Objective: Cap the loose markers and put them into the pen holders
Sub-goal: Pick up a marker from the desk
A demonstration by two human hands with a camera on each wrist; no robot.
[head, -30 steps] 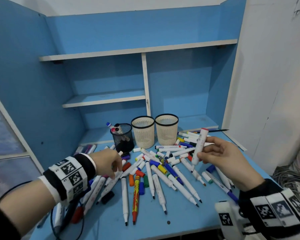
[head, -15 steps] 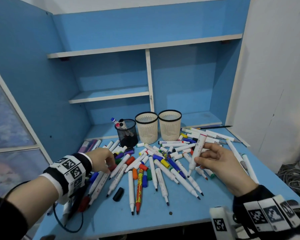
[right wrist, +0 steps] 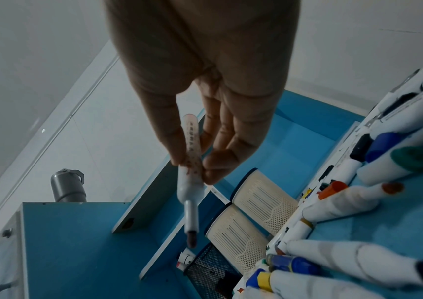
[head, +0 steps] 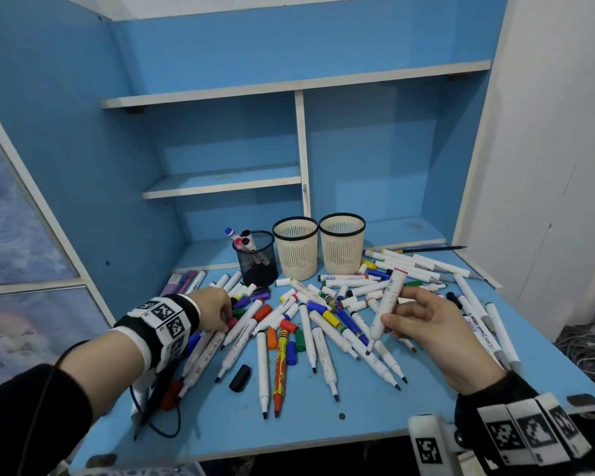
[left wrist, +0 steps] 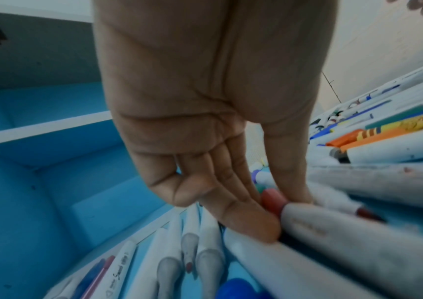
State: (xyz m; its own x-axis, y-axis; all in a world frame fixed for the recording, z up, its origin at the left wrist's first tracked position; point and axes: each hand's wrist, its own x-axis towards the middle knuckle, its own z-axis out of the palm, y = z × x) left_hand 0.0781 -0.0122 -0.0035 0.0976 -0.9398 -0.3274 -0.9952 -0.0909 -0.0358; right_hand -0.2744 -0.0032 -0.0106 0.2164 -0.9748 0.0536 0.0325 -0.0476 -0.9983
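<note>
The right hand (head: 437, 324) is pinching an uncapped white marker (head: 387, 302) above the marker pile, in front of the beige pen holders (head: 296, 249). Left of those holders, the left hand (head: 213, 309) is pinching a red cap (left wrist: 272, 200) among the loose markers on the blue desk (head: 220, 417).

Items I cannot read from here:

- Left hand (head: 213, 309): fingertips sunk among the markers in the head view. On the left wrist view a red cap (left wrist: 272, 200) sits between thumb and fingers; I cannot tell whether they pinch it or only touch it.
- Marker barrels nearest that camera: blurred, print illegible.
- Black mesh holder (head: 257, 261): its contents are visible only as tops; the rest is dim behind the mesh.
- Two cream holders (head: 295, 250): insides hidden by their walls.
- Held marker (right wrist: 191, 161): lettering too smeared to read.
- Right wrist band: cut off at the frame's bottom edge.
</note>
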